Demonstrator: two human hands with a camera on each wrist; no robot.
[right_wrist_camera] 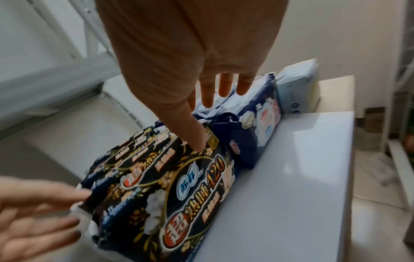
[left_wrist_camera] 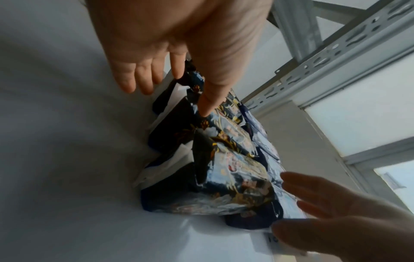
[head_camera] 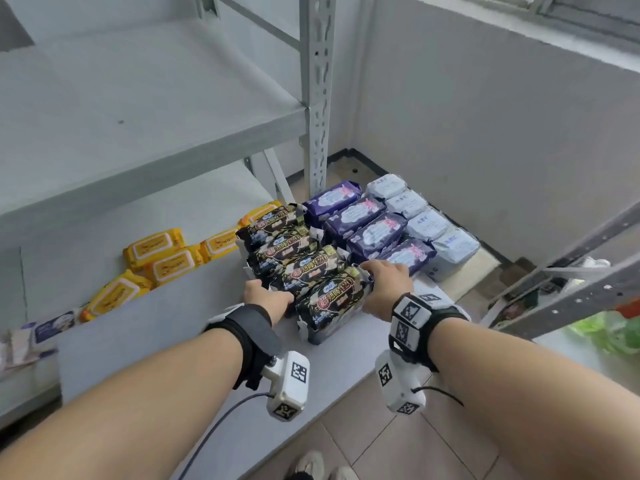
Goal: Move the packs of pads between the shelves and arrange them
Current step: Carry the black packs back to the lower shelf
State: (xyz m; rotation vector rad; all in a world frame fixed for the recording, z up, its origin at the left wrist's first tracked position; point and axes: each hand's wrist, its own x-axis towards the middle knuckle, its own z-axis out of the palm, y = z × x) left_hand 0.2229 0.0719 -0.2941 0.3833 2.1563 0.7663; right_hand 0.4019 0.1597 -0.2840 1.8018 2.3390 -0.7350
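Several black packs of pads (head_camera: pixel 298 261) stand in a row on the low white shelf board (head_camera: pixel 173 320). My left hand (head_camera: pixel 268 296) lies at the left ends of the front packs, fingers straight, thumb touching a pack (left_wrist_camera: pixel 190 92). The right hand (head_camera: pixel 384 282) is at the right end of the nearest black pack (head_camera: pixel 332 303), fingers straight, its thumb pressing on the pack's top (right_wrist_camera: pixel 202 124). That pack (right_wrist_camera: pixel 170 195) sits between both hands. To the right run a row of purple packs (head_camera: pixel 377 233) and a row of pale blue packs (head_camera: pixel 426 223).
Yellow wipe packs (head_camera: pixel 156 251) lie further left on the same board. A bare upper shelf (head_camera: pixel 121 109) overhangs it, held by a perforated post (head_camera: pixel 317 98). Another rack's grey beam (head_camera: pixel 571 282) crosses at the right, over green packages (head_camera: pixel 609 330). Tiled floor is in front.
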